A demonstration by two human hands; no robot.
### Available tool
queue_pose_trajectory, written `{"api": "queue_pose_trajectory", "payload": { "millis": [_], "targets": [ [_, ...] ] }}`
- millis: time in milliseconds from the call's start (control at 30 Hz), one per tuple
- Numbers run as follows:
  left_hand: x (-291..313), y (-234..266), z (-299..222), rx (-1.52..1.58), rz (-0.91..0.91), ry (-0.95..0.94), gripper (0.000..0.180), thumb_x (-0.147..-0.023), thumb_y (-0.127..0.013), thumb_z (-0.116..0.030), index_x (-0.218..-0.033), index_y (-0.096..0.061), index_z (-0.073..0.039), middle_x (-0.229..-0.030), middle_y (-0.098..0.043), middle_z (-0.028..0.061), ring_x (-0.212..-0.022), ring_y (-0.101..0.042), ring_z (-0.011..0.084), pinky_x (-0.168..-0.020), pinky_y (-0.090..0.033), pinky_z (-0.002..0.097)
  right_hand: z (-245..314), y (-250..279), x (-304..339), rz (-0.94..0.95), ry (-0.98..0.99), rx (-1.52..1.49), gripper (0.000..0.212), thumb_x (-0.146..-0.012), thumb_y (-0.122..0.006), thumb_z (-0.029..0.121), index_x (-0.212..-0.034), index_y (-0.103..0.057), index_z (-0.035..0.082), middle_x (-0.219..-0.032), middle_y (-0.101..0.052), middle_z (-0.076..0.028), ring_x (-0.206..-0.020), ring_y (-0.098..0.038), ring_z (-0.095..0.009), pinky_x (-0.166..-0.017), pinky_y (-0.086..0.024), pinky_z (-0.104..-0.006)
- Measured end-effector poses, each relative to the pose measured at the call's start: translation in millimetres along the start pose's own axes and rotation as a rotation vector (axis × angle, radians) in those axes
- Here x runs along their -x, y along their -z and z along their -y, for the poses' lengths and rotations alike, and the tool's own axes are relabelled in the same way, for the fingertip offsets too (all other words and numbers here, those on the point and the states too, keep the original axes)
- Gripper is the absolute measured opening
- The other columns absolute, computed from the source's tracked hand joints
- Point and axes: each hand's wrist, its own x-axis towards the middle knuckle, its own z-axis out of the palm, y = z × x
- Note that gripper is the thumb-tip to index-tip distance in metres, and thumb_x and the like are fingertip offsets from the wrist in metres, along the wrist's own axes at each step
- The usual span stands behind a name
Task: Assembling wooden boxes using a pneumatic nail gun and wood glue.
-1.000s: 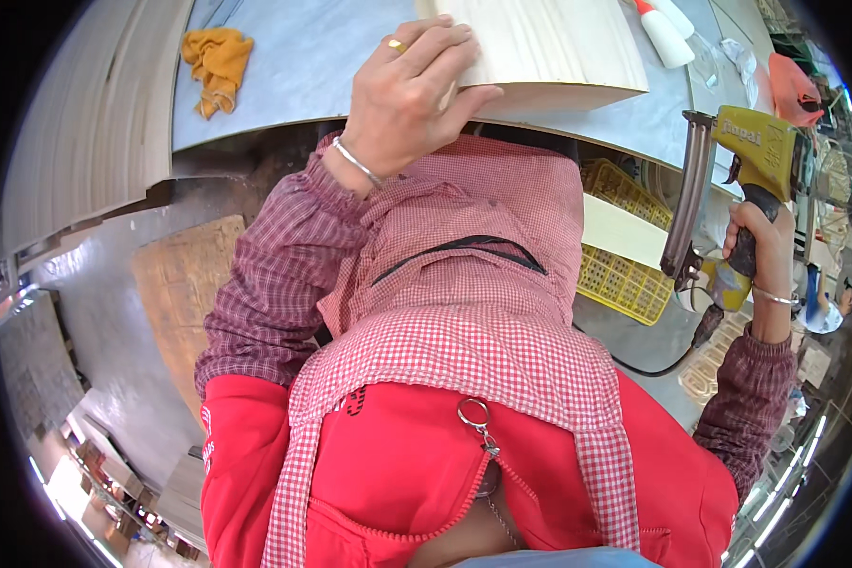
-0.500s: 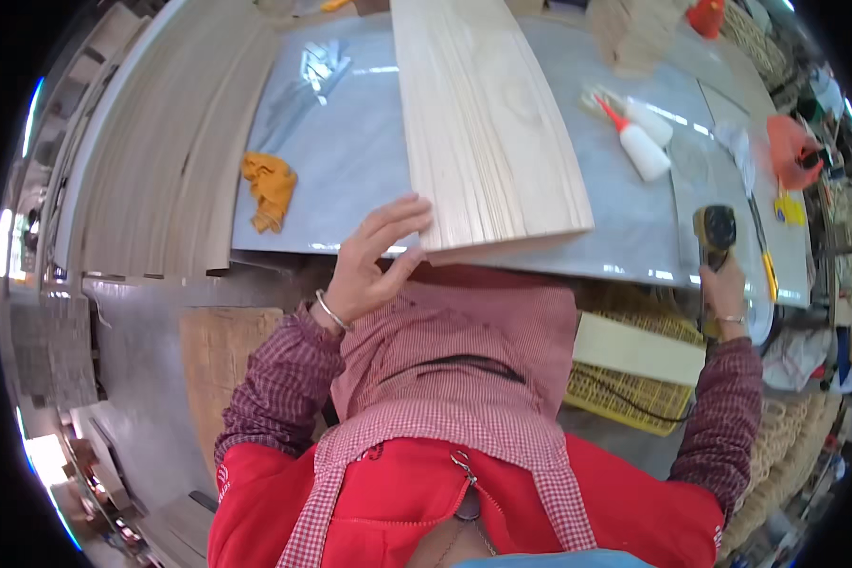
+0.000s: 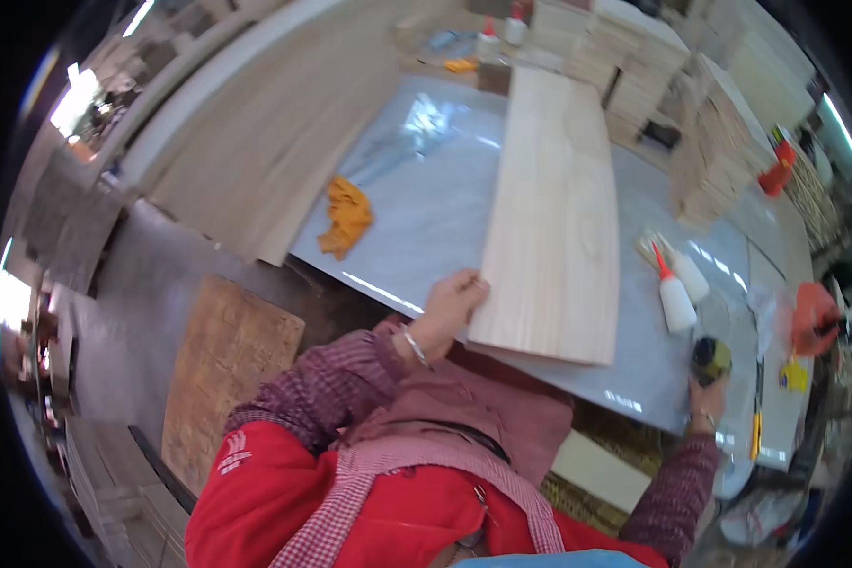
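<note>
A long pale wooden board [image 3: 554, 218] lies lengthwise on the grey, shiny-topped table, its near end at the front edge. My left hand [image 3: 456, 308] is closed at the board's near left corner, fingers curled against the edge. Off to the right, my right hand [image 3: 707, 399] is wrapped round a black and olive-yellow power tool [image 3: 711, 360], whose exact kind I cannot make out. Just beyond that tool are white squeeze bottles [image 3: 677, 305], one with a red nozzle.
An orange cloth [image 3: 346, 218] and small shiny pieces [image 3: 426, 118] lie left of the board. Long planks [image 3: 275, 123] extend along the left side. Wood stacks [image 3: 719, 142] stand at the back right. A yellow-handled tool [image 3: 756, 421] lies at the far right.
The view has swung, so the table sits lower and tilted in the picture. My left hand's fingers, spread before, have curled in at the board's corner. My right hand keeps the power tool.
</note>
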Motion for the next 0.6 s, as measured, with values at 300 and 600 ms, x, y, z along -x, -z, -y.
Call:
{"api": "queue_pose_trajectory", "payload": {
  "millis": [300, 600],
  "targets": [
    [-2.8, 3.1, -5.4, -0.108, 0.055, 0.003, 0.031, -0.090, -0.049, -0.014, -0.118, -0.053, 0.000, -0.098, -0.057, 0.0036, -0.083, -0.049, 0.0091, -0.075, -0.041, 0.0208, 142.1, 76.6, 20.7, 0.117, 0.296, -0.509, 0.034, -0.085, -0.059, 0.021, -0.110, -0.058, -0.001, -0.093, -0.063, -0.013, -0.076, -0.060, -0.024, -0.073, -0.049, -0.0322],
    [-2.5, 11.6, 0.4, -0.257, 0.066, -0.080, 0.030, -0.090, -0.049, -0.014, -0.115, -0.055, 0.001, -0.094, -0.058, 0.0043, -0.081, -0.050, 0.0097, -0.074, -0.041, 0.0197, 255.1, 82.1, 85.4, 0.729, -0.092, -1.422, 0.027, -0.085, -0.060, 0.014, -0.105, -0.059, -0.005, -0.087, -0.064, -0.008, -0.074, -0.055, -0.012, -0.067, -0.044, -0.0201]
  ]
}}
